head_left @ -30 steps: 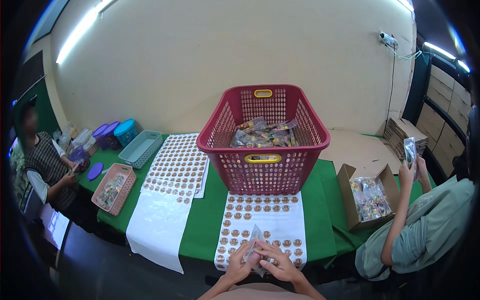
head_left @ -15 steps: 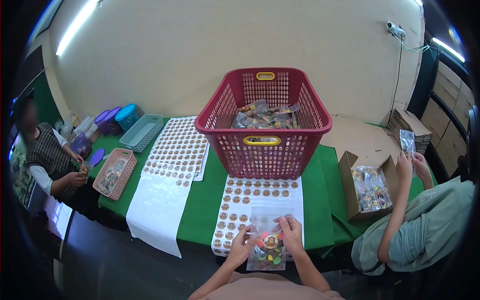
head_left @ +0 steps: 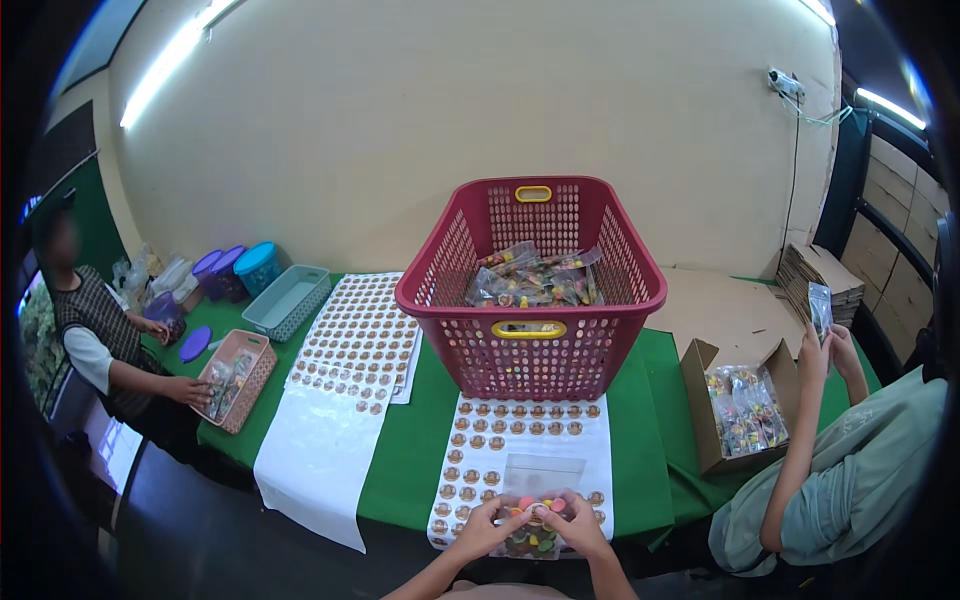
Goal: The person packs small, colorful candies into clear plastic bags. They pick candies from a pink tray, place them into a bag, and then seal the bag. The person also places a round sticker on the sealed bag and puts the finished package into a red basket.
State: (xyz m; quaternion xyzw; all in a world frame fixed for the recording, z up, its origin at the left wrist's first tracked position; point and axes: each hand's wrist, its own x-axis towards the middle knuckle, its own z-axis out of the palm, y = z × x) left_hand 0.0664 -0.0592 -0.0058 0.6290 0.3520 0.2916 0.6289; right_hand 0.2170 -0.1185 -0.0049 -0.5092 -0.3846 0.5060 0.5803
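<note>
- Left hand (head_left: 487, 522) and right hand (head_left: 577, 520) are both closed on a small clear packet (head_left: 533, 530) of coloured round pieces, pinching it from either side at the near table edge.
- The packet sits over the lower end of the sticker sheet (head_left: 525, 455), a white sheet with rows of round brown labels; the clear flap of the packet lies up over the sheet's middle rows.
- Red basket (head_left: 530, 290) stands just beyond the sheet, already part-filled with like packets. A second, longer label sheet (head_left: 352, 350) lies to the left, well apart.
- Judgement: the step in hand looks like sealing or labelling the packet. To do it well, the person should hold the packet flat, square the flap before pressing and keep the thumbs clear of the closing edge.
- Fingertip detail is too small to tell whether a label is already lifted.
- Risk, as judged: the packet hangs near the table (head_left: 420, 450) lip, so a loose pinch could spill pieces to the floor. Both hands should stay on until closed.
- Co-workers at left and right have their own stock: the brown tray (head_left: 232, 380) and the cardboard box (head_left: 740, 410). Not to be mixed in.
</note>
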